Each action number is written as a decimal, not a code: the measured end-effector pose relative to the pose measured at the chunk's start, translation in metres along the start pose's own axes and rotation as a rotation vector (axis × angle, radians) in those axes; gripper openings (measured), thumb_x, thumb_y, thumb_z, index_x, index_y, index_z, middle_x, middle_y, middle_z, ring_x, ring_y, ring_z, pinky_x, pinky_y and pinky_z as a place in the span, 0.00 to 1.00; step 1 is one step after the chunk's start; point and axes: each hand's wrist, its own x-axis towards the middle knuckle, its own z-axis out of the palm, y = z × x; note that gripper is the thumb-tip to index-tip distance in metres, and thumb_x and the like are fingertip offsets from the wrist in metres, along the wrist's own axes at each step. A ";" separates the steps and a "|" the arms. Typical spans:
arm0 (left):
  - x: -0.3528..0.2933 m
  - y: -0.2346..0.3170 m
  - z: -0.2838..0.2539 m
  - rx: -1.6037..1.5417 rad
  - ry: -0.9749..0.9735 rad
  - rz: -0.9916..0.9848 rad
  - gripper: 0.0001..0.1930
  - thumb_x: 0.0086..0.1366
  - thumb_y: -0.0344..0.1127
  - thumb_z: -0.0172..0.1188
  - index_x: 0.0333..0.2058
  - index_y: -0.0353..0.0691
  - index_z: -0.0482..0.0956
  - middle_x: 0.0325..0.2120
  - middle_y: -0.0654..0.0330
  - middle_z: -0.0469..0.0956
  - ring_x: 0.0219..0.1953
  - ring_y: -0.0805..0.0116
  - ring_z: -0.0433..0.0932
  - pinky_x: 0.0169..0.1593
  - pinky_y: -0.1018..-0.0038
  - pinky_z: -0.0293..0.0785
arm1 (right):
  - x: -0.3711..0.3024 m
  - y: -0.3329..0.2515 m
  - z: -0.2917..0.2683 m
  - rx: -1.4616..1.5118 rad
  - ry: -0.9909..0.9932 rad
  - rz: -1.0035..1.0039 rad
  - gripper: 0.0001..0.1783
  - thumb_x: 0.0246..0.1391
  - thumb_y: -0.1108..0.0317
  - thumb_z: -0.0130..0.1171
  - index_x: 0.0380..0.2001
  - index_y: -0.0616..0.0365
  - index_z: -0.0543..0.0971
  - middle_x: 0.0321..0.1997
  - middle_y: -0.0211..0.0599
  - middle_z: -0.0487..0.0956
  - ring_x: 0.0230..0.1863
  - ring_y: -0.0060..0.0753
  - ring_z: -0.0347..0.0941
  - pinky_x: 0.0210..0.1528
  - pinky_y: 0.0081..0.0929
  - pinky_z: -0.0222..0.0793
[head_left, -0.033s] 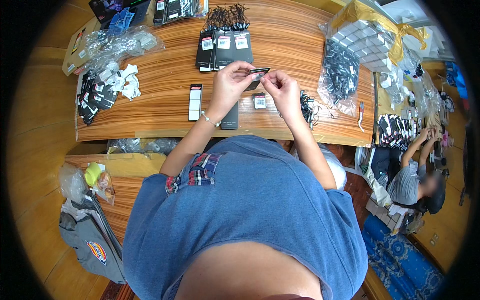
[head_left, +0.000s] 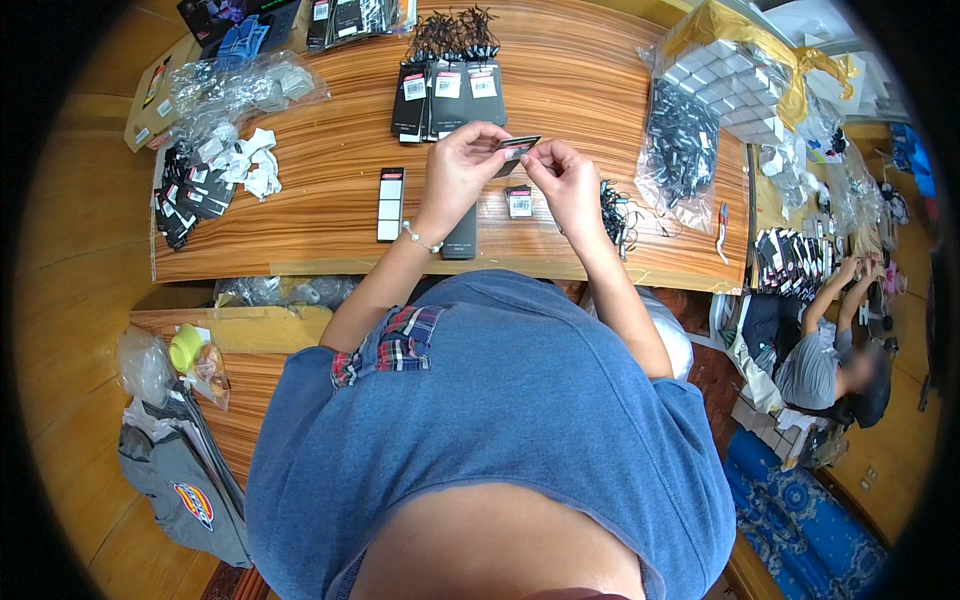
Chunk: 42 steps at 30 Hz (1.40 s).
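Observation:
A small black hang tag [head_left: 517, 146] is held up above the table between my two hands. My left hand [head_left: 460, 170] pinches its left side, thumb against fingers. The fingertips of my right hand [head_left: 566, 182] are closed at its right edge. Below the hands lies a small stack of black tags with a white barcode label [head_left: 520, 201]. A long dark card [head_left: 460, 236] lies partly hidden behind my left wrist. To its left is a narrow black card with white label blocks [head_left: 390, 206]. Black cords [head_left: 614, 215] lie in a heap beside my right forearm.
Stacks of black hang tags [head_left: 447, 95] with cords stand farther back. A plastic bag of black cords [head_left: 680, 135], white boxes [head_left: 725, 75] and red-handled snips [head_left: 722, 232] are at right. Loose tags [head_left: 205, 192] and crumpled paper [head_left: 258, 163] lie left. Another person [head_left: 820, 370] works far right.

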 end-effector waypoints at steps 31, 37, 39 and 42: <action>0.000 0.006 0.004 -0.002 -0.054 -0.045 0.06 0.53 0.25 0.61 0.30 0.34 0.75 0.28 0.62 0.77 0.33 0.77 0.76 0.38 0.82 0.74 | 0.001 0.001 0.004 -0.264 0.108 -0.249 0.08 0.47 0.71 0.55 0.22 0.67 0.75 0.14 0.34 0.72 0.17 0.18 0.66 0.20 0.19 0.61; 0.001 0.010 0.001 0.108 -0.092 -0.012 0.04 0.53 0.25 0.60 0.29 0.33 0.76 0.27 0.62 0.77 0.31 0.78 0.76 0.35 0.82 0.74 | 0.004 0.017 0.006 0.605 -0.070 0.234 0.06 0.49 0.74 0.52 0.21 0.61 0.75 0.17 0.26 0.71 0.19 0.14 0.64 0.21 0.14 0.59; 0.002 0.006 0.000 0.122 -0.105 0.027 0.04 0.53 0.25 0.60 0.29 0.32 0.76 0.27 0.62 0.78 0.31 0.78 0.76 0.35 0.83 0.74 | 0.004 0.018 0.006 0.730 -0.100 0.332 0.05 0.49 0.75 0.51 0.23 0.60 0.76 0.18 0.26 0.71 0.19 0.13 0.62 0.22 0.12 0.58; 0.003 0.008 -0.001 0.160 -0.159 -0.007 0.04 0.54 0.25 0.59 0.29 0.32 0.76 0.26 0.61 0.78 0.30 0.78 0.76 0.34 0.83 0.74 | 0.003 0.017 0.008 0.683 -0.061 0.318 0.05 0.50 0.74 0.50 0.23 0.60 0.76 0.18 0.26 0.71 0.19 0.12 0.62 0.22 0.11 0.58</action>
